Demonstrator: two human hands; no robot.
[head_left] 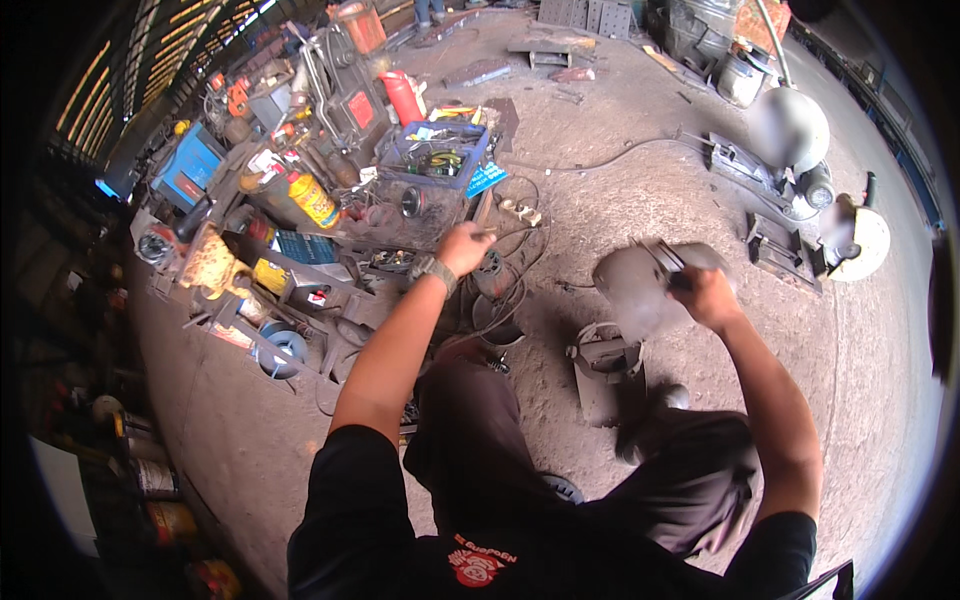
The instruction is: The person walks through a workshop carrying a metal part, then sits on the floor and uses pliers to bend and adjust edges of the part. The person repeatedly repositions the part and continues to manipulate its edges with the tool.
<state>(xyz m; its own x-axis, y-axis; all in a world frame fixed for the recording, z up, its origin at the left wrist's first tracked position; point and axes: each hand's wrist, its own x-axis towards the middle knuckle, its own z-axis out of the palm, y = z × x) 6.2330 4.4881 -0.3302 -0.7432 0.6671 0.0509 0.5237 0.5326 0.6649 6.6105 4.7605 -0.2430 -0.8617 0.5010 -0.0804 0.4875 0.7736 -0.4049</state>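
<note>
My left hand [464, 249], with a watch on its wrist, is closed over the near end of the cluttered bench. What its fingers hold, if anything, is too small to make out. Just below it lie looped cables [512, 290] and a dark round container [498, 325]. In my right hand [708, 298] is a dark-handled tool [680, 279] with thin metal prongs; its exact kind is unclear. Behind and under the tool is a smeared grey rounded shape [640, 305]. Below that, a round metal fixture [606, 350] stands on a flat plate [598, 398] between my feet.
A blue crate [436, 165] of tools, a red bottle [401, 97] and a yellow bottle [313, 200] crowd the bench at left. To the right stand cut-off machines [855, 240] with pale round guards. A cable [600, 160] crosses the floor.
</note>
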